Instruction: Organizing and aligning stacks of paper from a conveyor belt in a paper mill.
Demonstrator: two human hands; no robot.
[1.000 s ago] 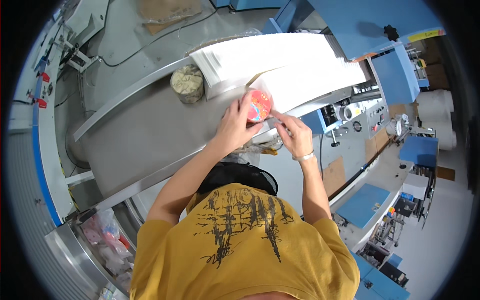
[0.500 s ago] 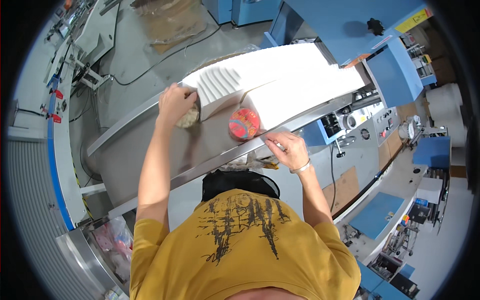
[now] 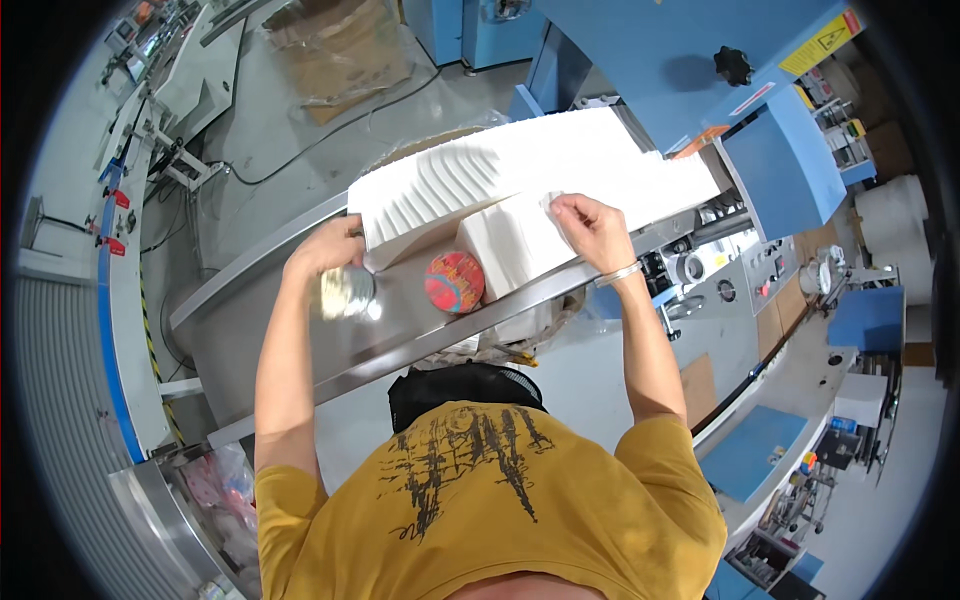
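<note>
White paper stack (image 3: pixel 515 240) | just right of red cylinder (image 3: pixel 454 282), long axis leading rightward from it | right hand (image 3: pixel 594 228) nearer, at stack top, cannot tell if pinching | left hand (image 3: pixel 325 248) left of cylinder, grip unclear

Blue mach. (image 3: pixel 655 55) w/ blk knob (image 3: pixel 733 66), cardbd (image 3: pixel 340 52) (w/ clear plastic) on flr (image 3: pixel 250 120), blk cable (image 3: pixel 350 133) nearby.

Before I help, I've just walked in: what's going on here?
A person handles white sheets in two rows on a metal tray. The right hand is at the nearer row; the left hand is by the farther row and a pale round block. A red round block sits by the nearer row.
</note>
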